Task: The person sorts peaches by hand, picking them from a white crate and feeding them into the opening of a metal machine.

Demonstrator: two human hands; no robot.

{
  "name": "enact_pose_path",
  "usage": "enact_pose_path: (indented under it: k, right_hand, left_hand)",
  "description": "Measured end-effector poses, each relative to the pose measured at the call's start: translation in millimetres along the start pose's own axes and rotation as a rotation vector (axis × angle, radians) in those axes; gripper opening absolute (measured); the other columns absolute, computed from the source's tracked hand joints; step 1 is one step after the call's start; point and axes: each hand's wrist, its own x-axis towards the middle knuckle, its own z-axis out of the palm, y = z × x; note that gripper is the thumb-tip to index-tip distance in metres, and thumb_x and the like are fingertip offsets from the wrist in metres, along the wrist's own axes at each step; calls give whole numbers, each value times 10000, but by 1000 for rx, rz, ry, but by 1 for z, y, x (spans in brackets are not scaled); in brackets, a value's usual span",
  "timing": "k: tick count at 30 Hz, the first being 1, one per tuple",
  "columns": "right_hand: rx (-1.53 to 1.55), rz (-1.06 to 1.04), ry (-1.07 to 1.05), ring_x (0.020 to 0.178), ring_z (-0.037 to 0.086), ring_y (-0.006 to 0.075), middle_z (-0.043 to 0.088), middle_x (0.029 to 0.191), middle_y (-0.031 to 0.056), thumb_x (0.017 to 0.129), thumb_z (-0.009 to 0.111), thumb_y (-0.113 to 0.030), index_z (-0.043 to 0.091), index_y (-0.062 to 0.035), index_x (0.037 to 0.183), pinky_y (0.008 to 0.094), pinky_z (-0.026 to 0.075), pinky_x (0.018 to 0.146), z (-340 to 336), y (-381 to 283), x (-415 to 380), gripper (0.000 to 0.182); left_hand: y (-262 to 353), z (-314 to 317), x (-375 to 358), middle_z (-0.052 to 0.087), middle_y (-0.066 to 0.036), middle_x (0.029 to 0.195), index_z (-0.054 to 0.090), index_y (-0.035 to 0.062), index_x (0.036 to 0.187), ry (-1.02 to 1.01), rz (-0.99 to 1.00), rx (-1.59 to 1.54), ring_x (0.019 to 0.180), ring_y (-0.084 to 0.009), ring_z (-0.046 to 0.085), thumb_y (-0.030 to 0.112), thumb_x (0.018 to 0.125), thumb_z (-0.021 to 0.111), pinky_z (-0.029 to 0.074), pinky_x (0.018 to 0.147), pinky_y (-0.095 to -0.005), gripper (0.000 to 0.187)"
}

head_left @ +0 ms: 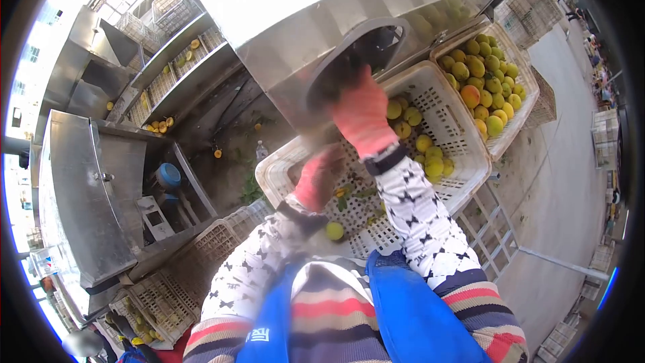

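Observation:
My right hand (365, 113), in a pinkish-red glove, reaches up to a dark-rimmed piece (396, 30) on the front of a steel machine. Its fingers are blurred and lost in the shadow there. Lower and to the left, my left hand (318, 176), gloved alike, is smeared by motion above a white plastic crate (470, 178). I cannot make out its fingers or anything in them. Inside the crate, several round yellow-green fruits (435, 161) gather on the right. One more fruit (334, 230) lies near my left wrist, and some leaves lie on the crate floor.
A second crate (531, 104) full of yellow and green fruit stands to the right, beside the steel machine (282, 47). A steel cabinet (87, 188) and stacked crates are on the left. A metal frame (494, 228) stands at the right, near the concrete ground (564, 195).

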Motion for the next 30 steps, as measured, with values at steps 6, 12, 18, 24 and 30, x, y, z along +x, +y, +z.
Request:
enact_pose_path:
  k: [6, 12, 18, 24, 30]
  right_hand:
    - [691, 195, 122, 895, 602, 177, 638, 1058, 95, 771, 794, -207, 596, -21, 1264, 304, 492, 814, -48, 45, -6, 563]
    - [-35, 649, -377, 1119, 595, 343, 602, 1220, 212, 829, 684, -376, 630, -21, 1216, 390, 479, 925, -59, 197, -74, 528]
    - [-520, 1026, -687, 1235, 548, 322, 572, 1306, 222, 813, 670, -463, 588, -39, 1288, 408, 431, 1027, 27, 268, -140, 642]
    - [-320, 769, -873, 1123, 609, 335, 626, 1240, 166, 794, 708, -305, 576, -70, 1293, 430, 495, 919, 115, 293, -205, 568]
    - [672, 1220, -734, 885, 652, 248, 658, 1062, 74, 729, 780, -86, 562, -70, 1258, 401, 561, 703, 73, 265, -179, 573]
  left_hand:
    - [-114, -5, 44, 691, -90, 1032, 691, 134, 1078, -1356, -85, 1994, 907, -262, 668, 272, 902, 597, 524, 787, -404, 243]
    - [-340, -192, 62, 699, -85, 1143, 753, 158, 1045, -1241, -693, 1870, 1078, -271, 641, 453, 791, 697, 495, 926, -425, 393]
    - [-215, -60, 23, 662, -101, 1227, 697, 103, 1164, -1551, -539, 1878, 1075, -245, 641, 310, 848, 668, 502, 924, -402, 378]
    - [-221, -112, 111, 638, -169, 1230, 602, 59, 1256, -705, -374, 1062, 1138, -287, 604, 334, 864, 667, 475, 965, -379, 483]
    - [-177, -26, 106, 598, -186, 1258, 549, 61, 1293, -495, -35, 1646, 1157, -366, 569, 591, 697, 748, 471, 956, -401, 822]
